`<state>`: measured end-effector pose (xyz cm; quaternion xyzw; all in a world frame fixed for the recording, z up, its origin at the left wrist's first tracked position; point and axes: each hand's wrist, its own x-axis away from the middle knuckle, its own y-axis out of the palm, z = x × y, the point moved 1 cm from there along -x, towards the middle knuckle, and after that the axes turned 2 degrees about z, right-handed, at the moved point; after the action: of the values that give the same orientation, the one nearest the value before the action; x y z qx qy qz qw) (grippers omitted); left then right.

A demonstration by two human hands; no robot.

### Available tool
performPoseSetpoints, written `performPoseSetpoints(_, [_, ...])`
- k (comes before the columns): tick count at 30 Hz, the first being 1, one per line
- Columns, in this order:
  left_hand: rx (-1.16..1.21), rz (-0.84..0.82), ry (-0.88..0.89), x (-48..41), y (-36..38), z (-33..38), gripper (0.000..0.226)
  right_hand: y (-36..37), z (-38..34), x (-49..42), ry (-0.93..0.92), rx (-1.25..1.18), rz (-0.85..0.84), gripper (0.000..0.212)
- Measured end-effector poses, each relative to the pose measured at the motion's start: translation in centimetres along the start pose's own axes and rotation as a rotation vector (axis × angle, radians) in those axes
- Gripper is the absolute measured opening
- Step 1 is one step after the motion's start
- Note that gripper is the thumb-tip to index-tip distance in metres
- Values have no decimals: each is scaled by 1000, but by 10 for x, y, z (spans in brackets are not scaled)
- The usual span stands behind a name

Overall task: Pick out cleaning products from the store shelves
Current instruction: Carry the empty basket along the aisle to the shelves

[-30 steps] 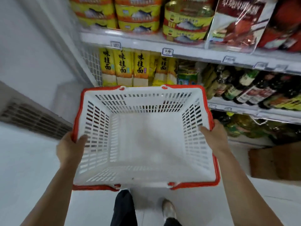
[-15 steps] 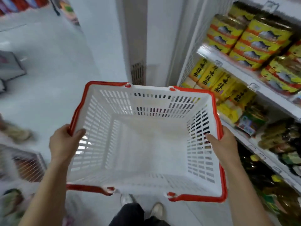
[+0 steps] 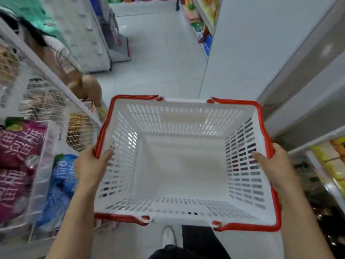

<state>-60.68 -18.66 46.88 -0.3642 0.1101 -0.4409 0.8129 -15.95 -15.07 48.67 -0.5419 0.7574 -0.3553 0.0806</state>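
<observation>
The left hand and the right hand each grip a side rim of the basket, thumbs hooked inside the slotted walls, the other fingers wrapped out of sight round the outside; the basket hangs level between them in front of the body, with nothing in it. I judge it light and stiff but a little smooth; its red handles lie folded down along the rim, and gathering them in one hand would free the other for picking. No cleaning product can be made out here, so what to take hold of cannot be told yet; bottles would likely be heavy and slick. On the left stand wire shelves with pink bags and a blue bag; beyond them another person bends into the aisle, narrowing the way; a white end panel and yellow packs close the right.
</observation>
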Motion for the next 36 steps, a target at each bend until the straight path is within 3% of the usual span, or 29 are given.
performPoseSetpoints(5, [-56,72,-55,-58,15,13,20,44,-49,-78,-44,42,-76,33])
performPoseSetpoints(14, [-73,135,-152,-175,46,66,29,103,-145,-217,-132,110,-166,26])
performPoseSetpoints(23, [15,92,-189,-344,72,114,27,185,-245,-350,-149,139,-145,19])
performPoseSetpoints(28, [50,29,-178,-447,85,153,13,223,-307,-420,-144,125,-118,18])
performPoseSetpoints(36, [-58,90,-172,-608,121,222,20,281,-397,-556,-127,105,-132,47])
